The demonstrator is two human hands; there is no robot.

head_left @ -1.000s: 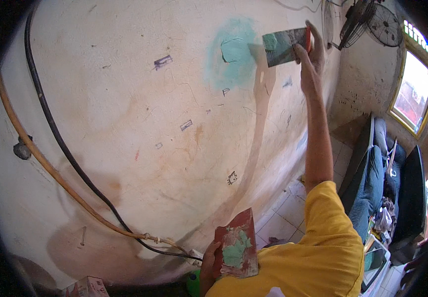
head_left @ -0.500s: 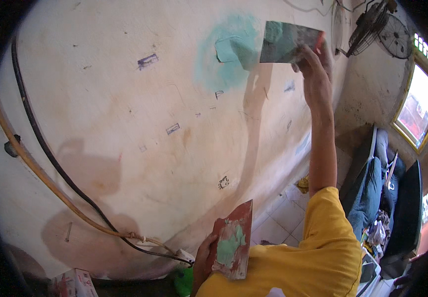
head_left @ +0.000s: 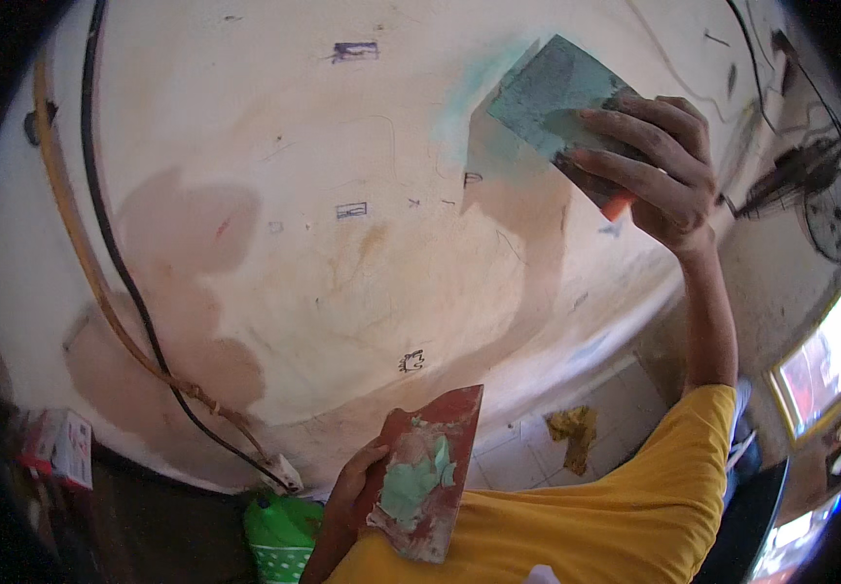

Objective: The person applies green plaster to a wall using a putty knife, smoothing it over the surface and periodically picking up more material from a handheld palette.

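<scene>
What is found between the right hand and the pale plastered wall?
In the head view, a flat, rectangular grey-green blade, held by the right hand, lies there.

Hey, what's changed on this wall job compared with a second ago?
The right hand has moved the flat scraper left, over the green patch, and tilted it, handle end toward the lower right. The camera view has shifted too. Nothing was let go: the left hand keeps holding the red board with green putty.
</scene>
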